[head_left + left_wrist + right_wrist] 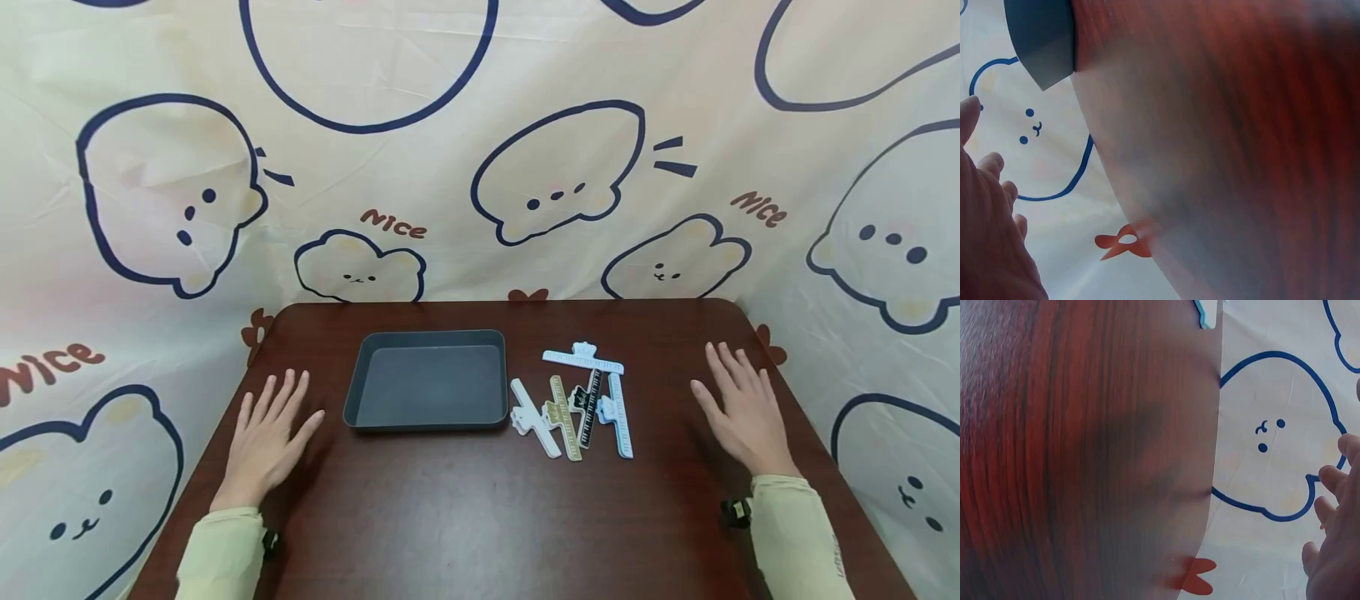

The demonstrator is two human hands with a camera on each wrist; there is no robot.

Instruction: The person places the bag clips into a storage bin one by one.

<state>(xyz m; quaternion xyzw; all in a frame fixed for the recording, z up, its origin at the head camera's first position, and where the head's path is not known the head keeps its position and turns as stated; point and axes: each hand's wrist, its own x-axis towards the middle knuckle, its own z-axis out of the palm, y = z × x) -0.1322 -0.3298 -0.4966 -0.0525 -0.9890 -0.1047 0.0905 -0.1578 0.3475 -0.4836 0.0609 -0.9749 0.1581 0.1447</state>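
Note:
Several ruler-shaped clips lie in a loose group right of the table's middle. A pale blue clip [583, 360] lies crosswise at the back; below it are a white clip [537, 419], a khaki clip [566, 417], a black clip [590, 408] and a light blue clip [619, 417]. Left of them sits a dark grey tray [431, 425], its inside bare. My left hand [264, 442], fingers straight and spread, is left of the tray and apart from it. On the far right, my right hand [745, 408] has its fingers extended, holding nothing, away from the clips.
The brown table [465, 517] has a back edge against a patterned cloth [442, 175] that also hangs at both sides. In the left wrist view a corner of the tray [1044, 40] shows; in the right wrist view, a clip's end [1208, 314].

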